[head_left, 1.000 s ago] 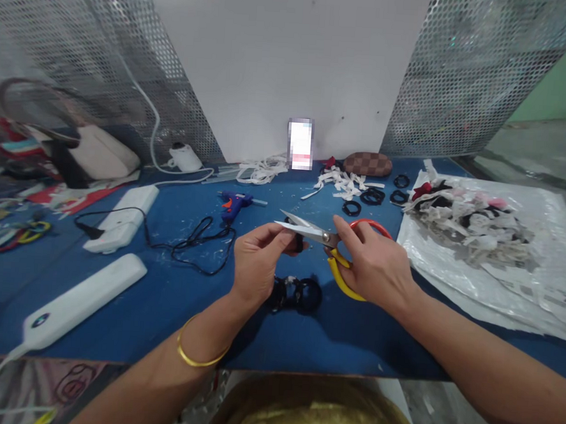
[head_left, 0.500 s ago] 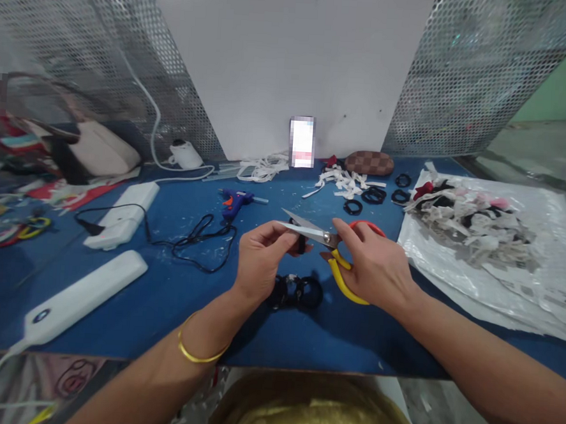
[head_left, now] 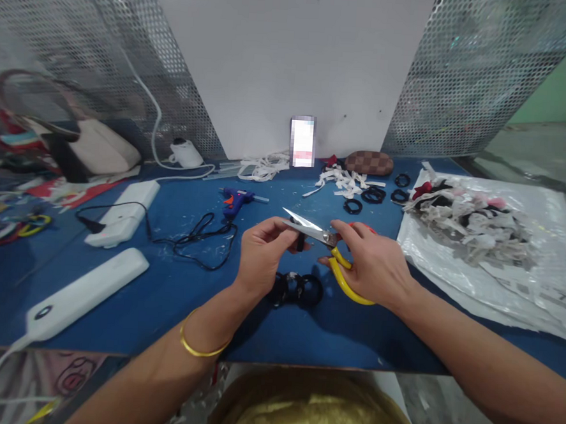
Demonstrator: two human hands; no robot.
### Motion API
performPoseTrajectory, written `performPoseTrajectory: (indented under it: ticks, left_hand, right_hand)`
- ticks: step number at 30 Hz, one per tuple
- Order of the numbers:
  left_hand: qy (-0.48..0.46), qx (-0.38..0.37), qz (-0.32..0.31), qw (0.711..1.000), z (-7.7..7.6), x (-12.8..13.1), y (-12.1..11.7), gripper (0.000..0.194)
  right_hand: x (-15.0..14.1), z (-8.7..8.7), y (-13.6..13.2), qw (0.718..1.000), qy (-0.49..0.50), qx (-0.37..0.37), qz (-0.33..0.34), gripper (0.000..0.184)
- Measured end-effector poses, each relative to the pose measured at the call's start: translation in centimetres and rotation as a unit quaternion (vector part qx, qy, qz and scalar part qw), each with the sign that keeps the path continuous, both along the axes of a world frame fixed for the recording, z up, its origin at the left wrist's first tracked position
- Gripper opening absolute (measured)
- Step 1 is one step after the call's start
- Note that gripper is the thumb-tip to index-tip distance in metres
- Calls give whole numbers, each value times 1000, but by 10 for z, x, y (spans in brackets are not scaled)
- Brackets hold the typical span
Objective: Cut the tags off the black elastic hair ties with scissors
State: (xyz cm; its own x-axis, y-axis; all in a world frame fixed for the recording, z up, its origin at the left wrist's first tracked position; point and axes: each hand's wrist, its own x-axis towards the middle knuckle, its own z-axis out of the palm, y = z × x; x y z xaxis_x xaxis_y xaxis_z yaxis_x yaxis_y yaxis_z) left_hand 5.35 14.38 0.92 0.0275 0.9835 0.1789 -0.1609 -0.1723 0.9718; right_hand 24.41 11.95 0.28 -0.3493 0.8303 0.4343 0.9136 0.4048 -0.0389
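My right hand (head_left: 373, 262) is wrapped round the handles of a pair of scissors (head_left: 341, 267), which have yellow and red grips. The blades point left and lie slightly apart over the fingertips of my left hand (head_left: 265, 252). That hand pinches a black hair tie (head_left: 301, 240), mostly covered by fingers and blades; whether the blades touch it I cannot tell. Just below, several black hair ties (head_left: 309, 292) lie in a bunch on the blue table (head_left: 299, 341).
A blue glue gun (head_left: 235, 201) lies left of centre, its black cord running to a white power strip (head_left: 127, 212). At the back stand a lit phone (head_left: 302, 141) and a checkered case (head_left: 369, 162). Fabric scraps (head_left: 474, 217) cover a white plastic bag (head_left: 549, 254) on the right.
The scissor blades have come closer together, and the red grip shows less behind my right hand. Both hands stay in nearly the same place.
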Motion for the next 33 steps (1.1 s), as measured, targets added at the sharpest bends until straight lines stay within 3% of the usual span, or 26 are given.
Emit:
performPoseTrajectory:
  ticks: [10, 28, 33]
  left_hand:
    - [-5, 17, -15, 1000, -2, -1, 3, 6]
    - [-45, 27, -38, 998, -3, -5, 8, 10]
    - [-53, 23, -28, 998, -2, -5, 9, 8]
  right_hand:
    - [2, 3, 1, 999, 31, -30, 29, 59]
    - [4, 10, 2, 987, 85, -114, 72, 52]
    - [4, 9, 2, 988, 89, -108, 68, 52]
